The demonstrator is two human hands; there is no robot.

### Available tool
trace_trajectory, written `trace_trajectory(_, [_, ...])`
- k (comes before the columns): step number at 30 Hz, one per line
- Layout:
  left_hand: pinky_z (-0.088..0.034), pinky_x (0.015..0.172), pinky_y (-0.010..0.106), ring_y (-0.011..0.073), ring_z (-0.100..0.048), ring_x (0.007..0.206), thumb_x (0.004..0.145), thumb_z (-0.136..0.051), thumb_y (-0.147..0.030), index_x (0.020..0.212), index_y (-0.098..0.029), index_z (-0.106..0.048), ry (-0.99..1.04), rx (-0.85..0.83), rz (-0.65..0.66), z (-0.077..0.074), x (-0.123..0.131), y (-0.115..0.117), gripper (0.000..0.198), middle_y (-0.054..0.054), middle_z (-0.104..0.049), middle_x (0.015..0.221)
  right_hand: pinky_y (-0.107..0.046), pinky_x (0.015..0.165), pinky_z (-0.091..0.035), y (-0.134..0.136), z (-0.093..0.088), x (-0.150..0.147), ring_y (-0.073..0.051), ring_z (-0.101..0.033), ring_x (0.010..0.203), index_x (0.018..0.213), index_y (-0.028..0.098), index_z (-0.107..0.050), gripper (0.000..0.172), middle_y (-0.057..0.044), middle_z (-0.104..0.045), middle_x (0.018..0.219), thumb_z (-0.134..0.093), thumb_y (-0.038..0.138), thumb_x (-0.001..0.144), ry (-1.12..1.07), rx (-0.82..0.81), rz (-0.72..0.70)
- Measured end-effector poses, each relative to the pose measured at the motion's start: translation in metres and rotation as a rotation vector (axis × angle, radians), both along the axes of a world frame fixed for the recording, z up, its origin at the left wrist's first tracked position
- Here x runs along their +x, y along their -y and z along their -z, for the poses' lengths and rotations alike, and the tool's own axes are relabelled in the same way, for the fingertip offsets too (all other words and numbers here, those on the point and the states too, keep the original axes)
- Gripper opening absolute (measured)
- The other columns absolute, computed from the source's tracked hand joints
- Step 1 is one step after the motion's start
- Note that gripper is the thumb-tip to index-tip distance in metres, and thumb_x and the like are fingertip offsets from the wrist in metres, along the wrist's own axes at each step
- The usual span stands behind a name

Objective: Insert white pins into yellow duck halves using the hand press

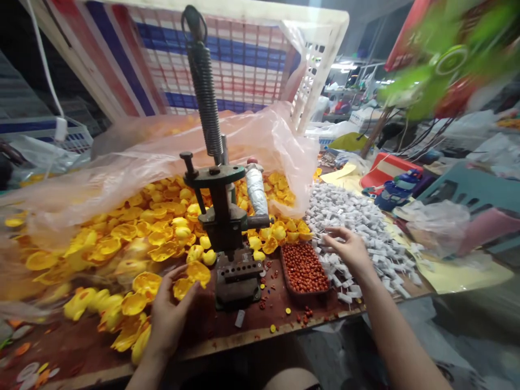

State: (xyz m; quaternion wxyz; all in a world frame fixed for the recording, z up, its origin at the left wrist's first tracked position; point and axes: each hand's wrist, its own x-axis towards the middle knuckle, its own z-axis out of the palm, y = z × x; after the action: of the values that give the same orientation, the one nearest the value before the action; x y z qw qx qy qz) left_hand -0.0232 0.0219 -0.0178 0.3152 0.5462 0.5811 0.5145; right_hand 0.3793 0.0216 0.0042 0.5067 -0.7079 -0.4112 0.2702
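My left hand (173, 303) is closed around yellow plastic shell halves (198, 272), held hollow side up just left of the hand press (225, 227). My right hand (349, 250) reaches over the near side of a heap of small grey-white block-shaped parts (349, 208). Its thumb and fingers pinch one small whitish part (319, 236) with thin prongs pointing left; its exact kind is unclear. Below that hand stands a tray of small reddish-brown beads (305, 270). The press has a tall coil spring and a lever wrapped in tape (257, 189).
A large pile of yellow shells (162, 222) spills from a pinkish plastic bag (134, 157) behind the press. A white plastic crate (320, 70) leans at the back. A green fan (450, 59), a blue bottle (398, 189) and yellow cardboard (467, 273) are on the right.
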Motion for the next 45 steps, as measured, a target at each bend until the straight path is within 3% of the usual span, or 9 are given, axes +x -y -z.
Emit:
trace_trajectory(4, [-0.051, 0.073, 0.031, 0.0222, -0.064, 0.084, 0.065, -0.076, -0.039, 0.107, -0.019, -0.061, 0.421, -0.307, 0.23, -0.011, 0.026, 0.014, 0.049, 0.006, -0.068, 0.097, -0.028, 0.069, -0.053, 0.019, -0.013, -0.091, -0.017, -0.064, 0.079, 0.093, 0.018, -0.064, 0.021, -0.005, -0.066, 0.086, -0.064, 0.024, 0.073, -0.092, 0.166, -0.496])
trace_trajectory(9, [-0.051, 0.07, 0.029, 0.0188, -0.064, 0.074, 0.064, -0.078, -0.033, 0.101, -0.019, -0.065, 0.636, -0.427, 0.425, -0.015, 0.043, 0.02, 0.041, 0.002, -0.069, 0.078, -0.028, 0.074, -0.05, 0.043, 0.002, -0.168, -0.016, -0.056, 0.086, 0.093, 0.019, -0.065, 0.026, -0.007, -0.061, 0.093, -0.048, 0.004, 0.079, 0.372, 0.593, -0.882])
trace_trajectory(19, [-0.049, 0.068, 0.027, 0.0185, -0.061, 0.074, 0.065, -0.076, -0.031, 0.098, -0.018, -0.07, 0.55, -0.431, 0.484, -0.029, 0.039, 0.02, 0.036, 0.005, -0.068, 0.085, -0.029, 0.073, -0.047, 0.045, 0.008, -0.168, -0.017, -0.05, 0.083, 0.103, 0.017, -0.065, 0.02, -0.008, -0.064, 0.091, -0.049, 0.015, 0.092, 0.679, 0.712, -0.954])
trace_trajectory(23, [-0.048, 0.064, 0.026, 0.0172, -0.061, 0.069, 0.066, -0.076, -0.032, 0.098, -0.017, -0.071, 0.522, -0.472, 0.506, -0.033, 0.041, 0.019, 0.036, 0.005, -0.067, 0.08, -0.029, 0.077, -0.047, 0.045, 0.012, -0.171, -0.016, -0.052, 0.083, 0.099, 0.021, -0.068, 0.017, -0.005, -0.064, 0.087, -0.054, 0.018, 0.09, 0.611, 0.663, -0.999])
trace_trajectory(28, [-0.052, 0.07, 0.031, 0.0211, -0.065, 0.076, 0.062, -0.08, -0.034, 0.099, -0.022, -0.073, 0.665, -0.611, 0.512, -0.034, 0.039, 0.014, 0.04, 0.006, -0.071, 0.091, -0.033, 0.094, -0.047, 0.05, 0.005, -0.172, -0.019, -0.052, 0.113, 0.095, 0.024, -0.074, 0.017, -0.008, -0.051, 0.121, -0.061, 0.017, 0.085, 0.299, 0.414, -0.958])
trace_trajectory(34, [-0.054, 0.071, 0.028, 0.0249, -0.066, 0.091, 0.065, -0.077, -0.045, 0.107, -0.022, -0.071, 0.555, -0.581, 0.38, -0.031, 0.049, 0.021, 0.048, 0.009, -0.07, 0.106, -0.027, 0.091, -0.048, 0.056, 0.0, -0.18, -0.017, -0.057, 0.106, 0.102, 0.024, -0.071, 0.022, -0.005, -0.051, 0.119, -0.068, 0.021, 0.08, 0.16, 0.212, -1.027])
trace_trajectory(39, [-0.052, 0.089, 0.036, 0.0303, -0.06, 0.109, 0.057, -0.082, -0.041, 0.11, -0.029, -0.07, 0.408, -0.306, 0.417, -0.018, 0.058, 0.041, 0.056, 0.008, -0.066, 0.116, -0.028, 0.086, -0.048, 0.055, 0.0, -0.176, -0.017, -0.059, 0.095, 0.107, 0.022, -0.067, 0.028, -0.005, -0.058, 0.102, -0.067, 0.02, 0.079, 0.184, 0.196, -0.788])
trace_trajectory(43, [-0.051, 0.089, 0.033, 0.028, -0.065, 0.1, 0.064, -0.078, -0.041, 0.092, -0.021, -0.076, 0.27, -0.295, 0.39, -0.001, 0.051, 0.045, 0.035, 0.009, -0.07, 0.102, -0.029, 0.086, -0.049, 0.05, -0.012, -0.143, -0.02, -0.061, 0.097, 0.121, 0.024, -0.058, 0.051, -0.005, -0.065, 0.11, -0.07, 0.018, 0.072, 0.199, 0.131, -0.946])
trace_trajectory(45, [-0.052, 0.086, 0.029, 0.0247, -0.066, 0.096, 0.063, -0.079, -0.04, 0.093, -0.02, -0.075, 0.364, -0.292, 0.258, 0.005, 0.044, 0.043, 0.036, 0.008, -0.072, 0.102, -0.032, 0.085, -0.05, 0.044, -0.018, -0.111, -0.02, -0.062, 0.092, 0.123, 0.024, -0.057, 0.044, -0.005, -0.067, 0.108, -0.062, 0.022, 0.079, 0.301, 0.07, -0.794])
